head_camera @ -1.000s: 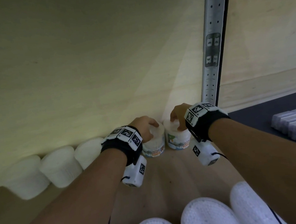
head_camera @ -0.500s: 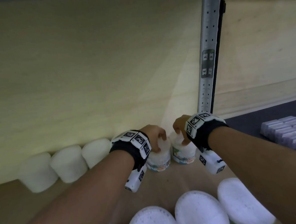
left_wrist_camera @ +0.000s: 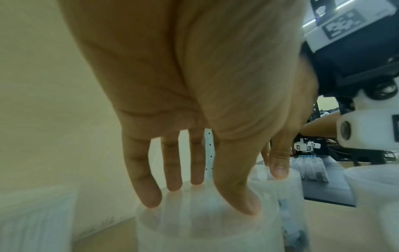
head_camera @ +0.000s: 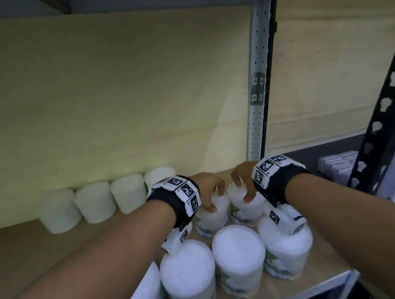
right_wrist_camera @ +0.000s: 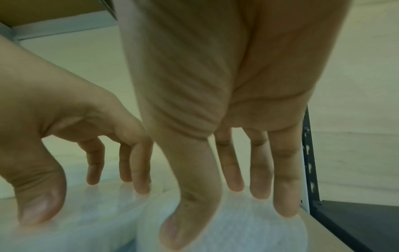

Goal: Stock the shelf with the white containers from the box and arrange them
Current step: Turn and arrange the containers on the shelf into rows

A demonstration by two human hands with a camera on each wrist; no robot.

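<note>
indoors, pale wooden shelf (head_camera: 308, 281)

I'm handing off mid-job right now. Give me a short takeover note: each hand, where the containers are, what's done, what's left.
Left hand: fingertips gripping the top of the left container of the middle pair, which stands on the shelf.
Right hand: gripping the top of the right container, beside the first.
Back row: four containers along the back wall, left of the hands.
Front row: four containers near the shelf edge.
Done: ten containers on the shelf.
Left: settle the held pair in line, release. The box is out of view, so I can't tell how many remain.
</note>
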